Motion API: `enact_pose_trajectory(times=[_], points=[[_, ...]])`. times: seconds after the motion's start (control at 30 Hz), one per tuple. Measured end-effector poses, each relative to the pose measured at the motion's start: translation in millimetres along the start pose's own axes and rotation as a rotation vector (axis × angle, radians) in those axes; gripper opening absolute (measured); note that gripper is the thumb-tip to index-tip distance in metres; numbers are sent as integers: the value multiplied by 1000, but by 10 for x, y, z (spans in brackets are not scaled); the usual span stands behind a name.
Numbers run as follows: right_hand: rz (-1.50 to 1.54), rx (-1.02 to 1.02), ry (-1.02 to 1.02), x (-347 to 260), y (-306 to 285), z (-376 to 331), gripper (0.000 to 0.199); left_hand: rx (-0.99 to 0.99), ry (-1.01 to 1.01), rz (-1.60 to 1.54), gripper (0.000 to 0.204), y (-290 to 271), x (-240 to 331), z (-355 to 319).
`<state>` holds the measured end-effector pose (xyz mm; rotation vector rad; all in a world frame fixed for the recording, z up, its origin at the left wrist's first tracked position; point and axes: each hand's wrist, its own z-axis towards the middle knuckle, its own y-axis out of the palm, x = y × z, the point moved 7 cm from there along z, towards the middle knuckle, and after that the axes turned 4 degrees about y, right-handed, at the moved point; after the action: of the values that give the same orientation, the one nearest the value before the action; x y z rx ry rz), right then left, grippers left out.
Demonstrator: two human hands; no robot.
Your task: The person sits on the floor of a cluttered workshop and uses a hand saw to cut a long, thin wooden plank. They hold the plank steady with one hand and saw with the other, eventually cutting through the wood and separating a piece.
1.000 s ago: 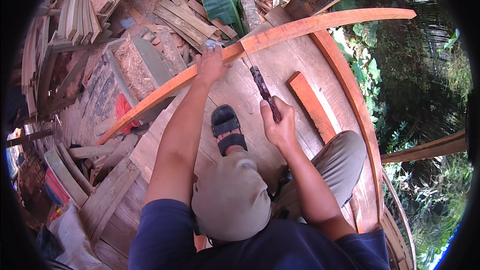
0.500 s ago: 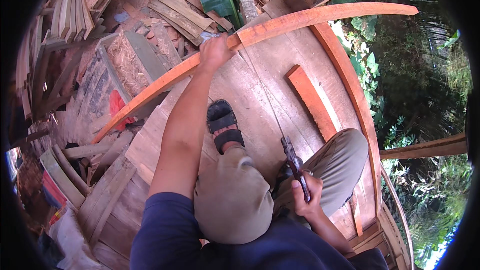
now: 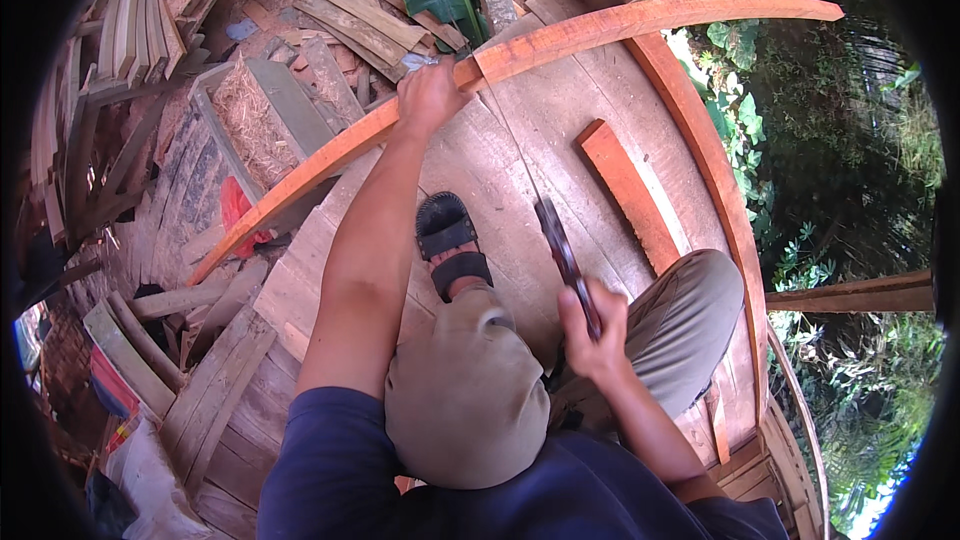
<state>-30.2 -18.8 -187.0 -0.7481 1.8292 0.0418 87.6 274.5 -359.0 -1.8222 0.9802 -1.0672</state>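
Observation:
A long orange-brown wooden beam (image 3: pixel 600 35), looking bowed in this view, lies across the plank platform. My left hand (image 3: pixel 432 98) is closed over it, pressing it down just left of a thin cut line. A small pale bluish thing shows beside my knuckles, too unclear to name. Closed round the dark handle of a handsaw (image 3: pixel 560 240), my right hand (image 3: pixel 595 328) sits above the planks in front of my bent right knee. The saw's thin blade is seen nearly edge-on and runs forward to the cut in the beam.
A short orange board (image 3: pixel 632 195) lies right of the saw. Along the platform's right edge runs a curved timber (image 3: pixel 705 155), with greenery and dark water-like ground beyond. My sandalled foot (image 3: pixel 450 240) rests on the planks (image 3: pixel 510 165). Scrap wood (image 3: pixel 360 15) is heaped at the far left.
My right hand has pushed the saw forward and slightly left, toward the beam. My left hand keeps its hold on the beam.

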Motion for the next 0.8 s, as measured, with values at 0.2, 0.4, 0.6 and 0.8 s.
enact_pose_trajectory(times=[0.2,0.4,0.6,0.8], points=[[-67,75,73,-102,510,1134,38,-53,-9,-27,44,131,-11,-130],[-27,-48,16,-27,-248,-459,23,-53,-49,-18,51,34,-43,-65],[-88,90,64,-154,463,1340,42,-73,-30,-41,49,117,60,-95],[-13,-75,26,23,-194,-394,21,-7,-25,-4,48,79,-93,-69]])
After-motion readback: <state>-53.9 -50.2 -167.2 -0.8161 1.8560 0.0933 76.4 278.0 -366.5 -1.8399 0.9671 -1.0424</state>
